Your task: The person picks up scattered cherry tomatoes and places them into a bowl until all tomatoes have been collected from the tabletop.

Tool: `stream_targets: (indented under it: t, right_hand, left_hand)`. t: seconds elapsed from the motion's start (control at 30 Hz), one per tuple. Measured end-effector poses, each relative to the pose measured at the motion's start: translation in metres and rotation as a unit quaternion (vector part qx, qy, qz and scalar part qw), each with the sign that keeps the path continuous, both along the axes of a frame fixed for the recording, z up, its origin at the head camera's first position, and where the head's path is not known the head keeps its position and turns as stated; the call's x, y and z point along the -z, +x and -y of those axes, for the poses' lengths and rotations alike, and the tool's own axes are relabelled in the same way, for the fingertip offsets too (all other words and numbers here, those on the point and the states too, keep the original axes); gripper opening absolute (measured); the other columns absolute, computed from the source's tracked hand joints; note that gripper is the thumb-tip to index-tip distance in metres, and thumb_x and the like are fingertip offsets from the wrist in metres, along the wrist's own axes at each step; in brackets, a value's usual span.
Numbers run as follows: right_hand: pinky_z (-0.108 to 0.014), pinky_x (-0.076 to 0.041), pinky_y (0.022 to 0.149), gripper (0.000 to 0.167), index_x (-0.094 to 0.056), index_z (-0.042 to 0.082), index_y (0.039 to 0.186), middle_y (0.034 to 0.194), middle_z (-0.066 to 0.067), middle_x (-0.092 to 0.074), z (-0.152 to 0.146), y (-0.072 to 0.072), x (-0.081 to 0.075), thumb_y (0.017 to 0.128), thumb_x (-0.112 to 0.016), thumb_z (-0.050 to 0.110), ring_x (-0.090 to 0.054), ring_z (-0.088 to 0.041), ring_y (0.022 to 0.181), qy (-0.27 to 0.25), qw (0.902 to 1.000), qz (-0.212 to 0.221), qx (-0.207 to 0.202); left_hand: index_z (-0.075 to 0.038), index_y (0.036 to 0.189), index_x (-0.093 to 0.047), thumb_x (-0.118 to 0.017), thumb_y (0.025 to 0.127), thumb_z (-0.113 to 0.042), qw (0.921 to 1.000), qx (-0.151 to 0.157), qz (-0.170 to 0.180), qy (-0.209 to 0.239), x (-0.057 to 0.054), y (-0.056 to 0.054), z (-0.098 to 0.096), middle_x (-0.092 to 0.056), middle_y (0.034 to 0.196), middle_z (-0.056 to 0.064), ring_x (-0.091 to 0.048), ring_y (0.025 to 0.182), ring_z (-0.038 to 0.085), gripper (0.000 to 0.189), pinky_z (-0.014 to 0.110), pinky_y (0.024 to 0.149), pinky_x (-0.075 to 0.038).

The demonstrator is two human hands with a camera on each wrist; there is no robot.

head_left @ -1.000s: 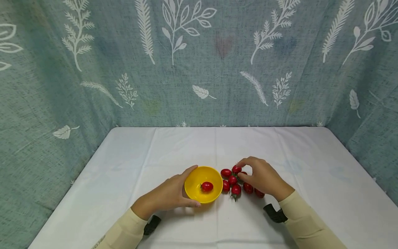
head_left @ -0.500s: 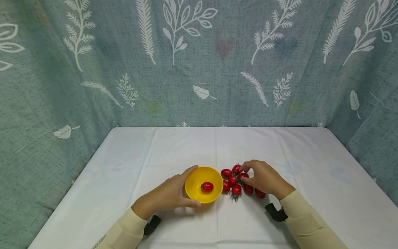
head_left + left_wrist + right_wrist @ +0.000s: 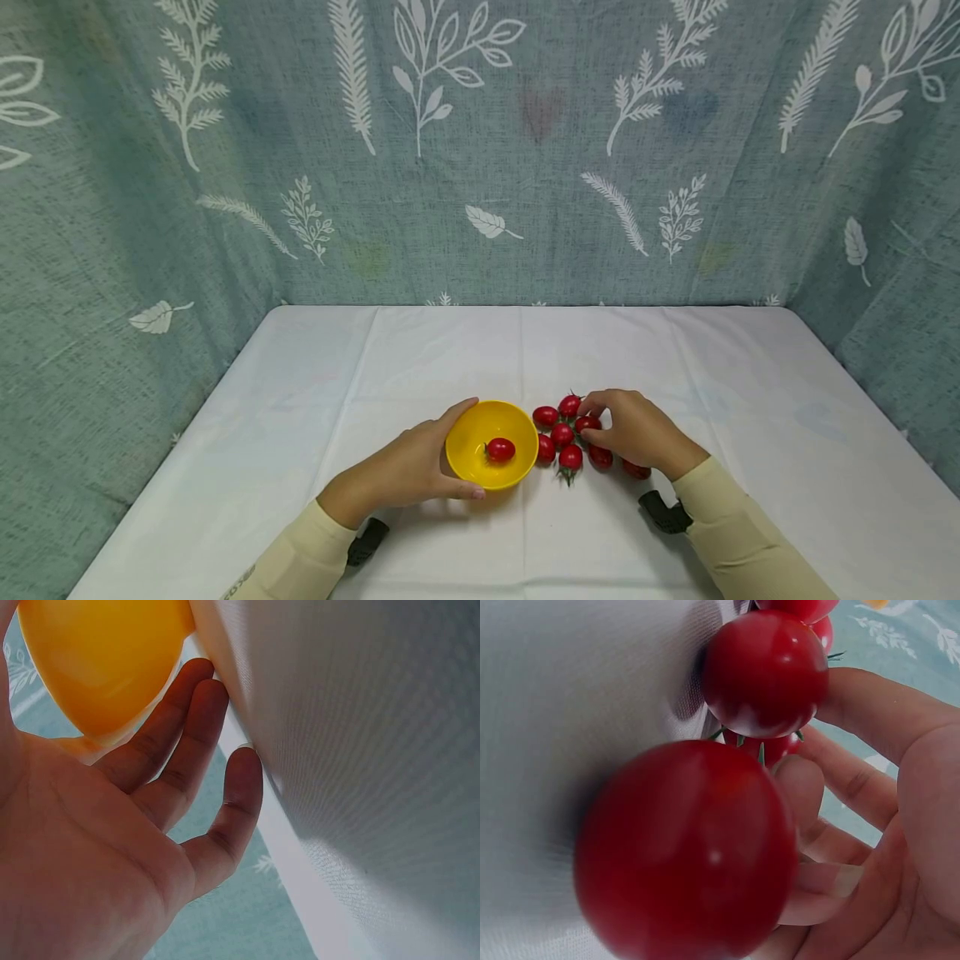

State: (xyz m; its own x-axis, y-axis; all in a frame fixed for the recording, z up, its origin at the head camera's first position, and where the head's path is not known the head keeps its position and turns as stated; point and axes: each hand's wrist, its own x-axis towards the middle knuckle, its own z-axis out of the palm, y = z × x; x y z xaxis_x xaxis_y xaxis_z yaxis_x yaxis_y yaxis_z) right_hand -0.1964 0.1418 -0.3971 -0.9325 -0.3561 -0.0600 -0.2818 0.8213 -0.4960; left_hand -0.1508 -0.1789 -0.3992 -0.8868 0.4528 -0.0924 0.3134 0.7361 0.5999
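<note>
My left hand [image 3: 408, 462] holds a yellow bowl [image 3: 459, 467] by its left side, thumb at the front and fingers behind. The bowl's curved outer wall [image 3: 112, 660] fills the top left of the left wrist view. Inside the bowl lies one cherry tomato [image 3: 499, 450]. At the right of the bowl, my right hand [image 3: 637, 429] pinches another cherry tomato [image 3: 587, 426] between thumb and fingers, low over the cloth. In the right wrist view, a large near tomato [image 3: 686, 851] and a second tomato [image 3: 766, 671] partly hide the fingertips.
Several loose cherry tomatoes [image 3: 561, 434] with green stems cluster between the bowl and my right hand. One tomato [image 3: 636, 470] lies under the right wrist. White cloth [image 3: 420, 350] covers the table, and a patterned green curtain [image 3: 525, 217] hangs behind and at the sides.
My right hand has shifted slightly down from the rearmost tomato to the one just below it. A tomato near the right wrist has rolled a little to the right. The left hand and bowl stay put.
</note>
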Motion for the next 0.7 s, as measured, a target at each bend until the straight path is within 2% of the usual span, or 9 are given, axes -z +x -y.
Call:
stream_targets:
  t: [0.33,0.7]
  right_hand:
    - [-0.028,-0.05,0.066,0.022,-0.073,0.014,0.106,0.092,0.003,-0.069,-0.0008,-0.0003,0.0018,0.086,-0.079,0.02,-0.055,-0.012,0.075,-0.005,1.0,-0.003,0.0]
    - [-0.034,-0.056,0.077,0.021,-0.073,0.016,0.105,0.093,0.004,-0.069,0.0011,0.0023,-0.0031,0.085,-0.08,0.022,-0.058,-0.013,0.082,-0.007,0.9993,-0.035,0.009]
  left_hand:
    - [-0.023,0.16,-0.024,-0.085,0.072,-0.056,1.0,0.0,0.003,0.006,-0.0008,0.0004,-0.0001,-0.053,0.147,0.006,-0.053,0.131,0.03,0.112,0.058,0.11,-0.04]
    - [-0.023,0.159,-0.023,-0.085,0.072,-0.056,1.0,0.001,0.008,0.006,-0.002,0.0011,-0.0004,-0.054,0.146,0.008,-0.054,0.129,0.03,0.112,0.057,0.109,-0.042]
